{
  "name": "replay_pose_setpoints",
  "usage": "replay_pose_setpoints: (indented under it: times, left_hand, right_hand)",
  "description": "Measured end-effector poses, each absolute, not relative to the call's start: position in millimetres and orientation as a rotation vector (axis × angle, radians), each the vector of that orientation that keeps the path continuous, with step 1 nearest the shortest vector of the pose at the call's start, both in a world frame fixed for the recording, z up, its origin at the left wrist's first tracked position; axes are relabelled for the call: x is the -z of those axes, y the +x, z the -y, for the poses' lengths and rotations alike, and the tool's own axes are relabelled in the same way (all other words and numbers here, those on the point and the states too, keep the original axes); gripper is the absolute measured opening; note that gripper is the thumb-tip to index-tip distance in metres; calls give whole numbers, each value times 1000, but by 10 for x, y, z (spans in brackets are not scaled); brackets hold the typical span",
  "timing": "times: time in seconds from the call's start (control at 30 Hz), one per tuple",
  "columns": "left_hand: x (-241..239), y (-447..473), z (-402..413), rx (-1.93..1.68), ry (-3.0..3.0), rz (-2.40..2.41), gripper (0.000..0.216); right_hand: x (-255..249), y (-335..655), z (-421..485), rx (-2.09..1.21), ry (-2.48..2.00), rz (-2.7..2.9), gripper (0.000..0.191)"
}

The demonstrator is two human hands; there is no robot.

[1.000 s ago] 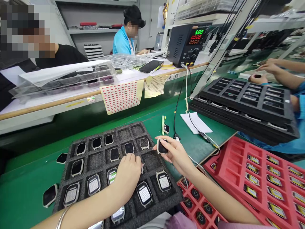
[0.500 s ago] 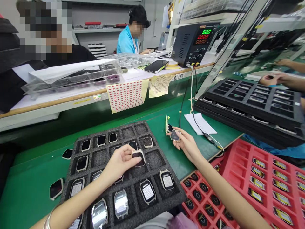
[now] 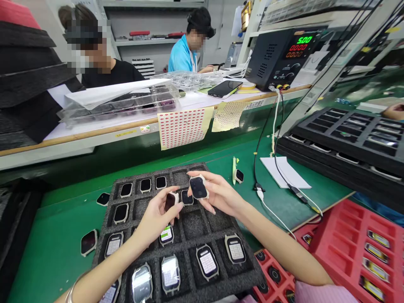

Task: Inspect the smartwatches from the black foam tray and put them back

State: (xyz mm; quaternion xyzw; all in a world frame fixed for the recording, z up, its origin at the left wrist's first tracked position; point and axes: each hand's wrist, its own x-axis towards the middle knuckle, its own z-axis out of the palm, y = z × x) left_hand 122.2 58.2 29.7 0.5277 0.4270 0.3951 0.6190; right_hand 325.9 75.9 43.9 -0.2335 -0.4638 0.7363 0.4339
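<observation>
**Foam tray (image 3: pixel 187 269) partly hidden**

Left, a loose watch (image 3: pixel 89 243) lies on the bench (image 3: pixel 47 256). Over the tray, the left hand (image 3: pixel 156 218) pinches one watch (image 3: pixel 170 202), the right hand (image 3: pixel 222 192) a second watch (image 3: pixel 198 188); both hide its middle. Rightward: white paper (image 3: pixel 280 170), red tray (image 3: pixel 336 237).

Single head-height view, forward and down, near the bench (image 3: pixel 41 261).

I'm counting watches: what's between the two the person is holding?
In the head view, another watch, in the dark foam tray, shows between the left-hand watch and the right-hand watch.
</observation>
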Motion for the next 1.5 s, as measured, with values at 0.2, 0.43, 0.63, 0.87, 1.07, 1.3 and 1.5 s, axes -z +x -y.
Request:
replay_pose_setpoints:
  times: [0.2, 0.43, 0.63, 0.87, 1.07, 1.3, 1.5]
  left_hand:
    - [-216, 1127, -624, -925, 1552, -1091, 36]
    - [-170, 1124, -580, -889, 1636, -1187, 49]
    - [-114, 1125, -578, -921, 1698, -1136, 48]
    - [-199, 1119, -538, -834, 1777, -1115, 42]
    - [-223, 1115, -538, -858, 1740, -1102, 41]
    - [-236, 1107, -531, -858, 1765, -1084, 41]
    - [-242, 1093, -527, -848, 1787, -1075, 43]
  right_hand:
    - [-222, 3176, -776, -2032, -548, 1085, 42]
    - [-181, 3189, -722, -2081, -510, 1115, 45]
    - [-166, 3176, -726, -2066, -511, 1075, 42]
    - [-114, 3184, -741, -2027, -502, 1076, 39]
    - [-131, 3171, -731, -1980, -541, 1119, 39]
    - [-134, 3166, -730, -1953, -560, 1115, 38]
    - [-128, 3174, -727, -1931, -590, 1140, 39]
